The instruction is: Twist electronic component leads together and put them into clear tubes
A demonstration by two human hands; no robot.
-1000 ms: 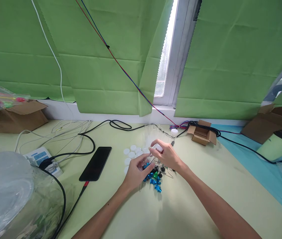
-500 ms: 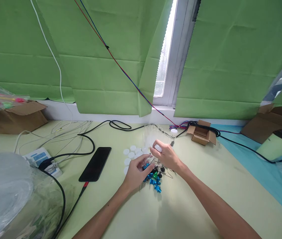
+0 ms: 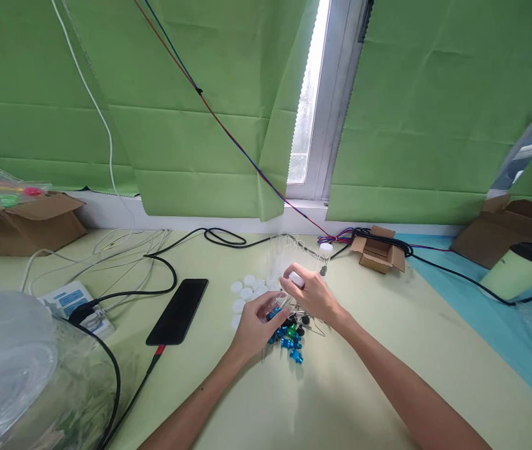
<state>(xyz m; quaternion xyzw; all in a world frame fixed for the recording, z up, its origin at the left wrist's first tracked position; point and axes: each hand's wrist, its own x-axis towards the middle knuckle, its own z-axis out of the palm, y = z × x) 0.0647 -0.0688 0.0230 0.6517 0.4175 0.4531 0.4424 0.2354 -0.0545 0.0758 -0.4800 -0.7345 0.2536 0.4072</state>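
Near the middle of the table my left hand [image 3: 257,322] is closed around a small clear container, mostly hidden by the fingers, with blue showing at the thumb. My right hand [image 3: 315,294] curls just above and beside it, gripping a white cap [image 3: 296,279] between bent fingers. Below the hands lies a loose pile of shiny blue pieces [image 3: 296,355], along with a green piece [image 3: 292,331] and black pieces [image 3: 306,319]. Several round white caps [image 3: 238,305] are spread to the left of my left hand. Thin metal bits lie partly hidden under my right hand.
Clear containers [image 3: 279,253] stand behind my hands. A black phone [image 3: 177,311] lies left, beside a white power strip [image 3: 78,306] and tangled cables. A small open cardboard box [image 3: 378,250] is behind right; a green tumbler [image 3: 521,272] stands farther right. Plastic-wrapped material [image 3: 17,369] fills the left front.
The camera view has shifted slightly. Both hands keep nearly the same grip and position, and the loose pieces lie as before.
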